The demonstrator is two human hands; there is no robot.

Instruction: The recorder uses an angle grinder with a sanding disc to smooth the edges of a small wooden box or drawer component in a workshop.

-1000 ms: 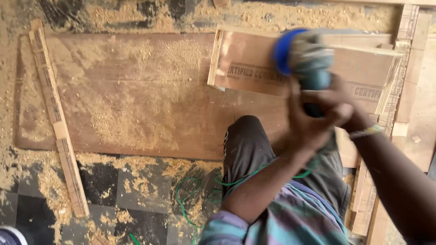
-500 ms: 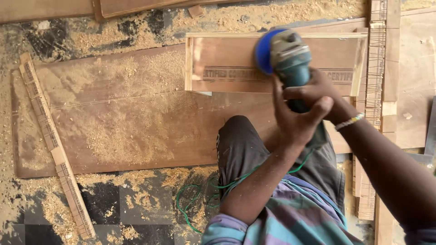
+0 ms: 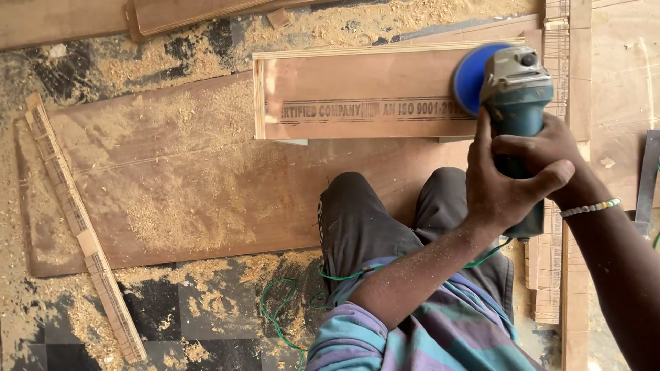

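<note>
Both my hands grip a teal angle grinder [image 3: 517, 96] with a blue sanding disc [image 3: 471, 77]. My left hand [image 3: 496, 189] wraps the grinder's body from below. My right hand [image 3: 553, 152], a beaded bracelet on its wrist, clasps the body from the right. The disc sits at the right end of a rectangular plywood piece [image 3: 357, 86] with a printed line of text. That piece lies on a large brown board [image 3: 185, 185] dusted with sawdust. My knees in dark trousers [image 3: 357, 220] rest on the board's near edge.
A narrow wooden strip [image 3: 75, 227] lies diagonally at the left. A green cable [image 3: 282, 316] loops over the checkered floor [image 3: 172, 323] by my legs. More planks lie along the top [image 3: 185, 12] and the right side [image 3: 577, 275]. Sawdust covers the floor.
The grinder has moved to the right along the plywood piece, from near its middle to its right end. Both hands stay on it. The view has shifted slightly.
</note>
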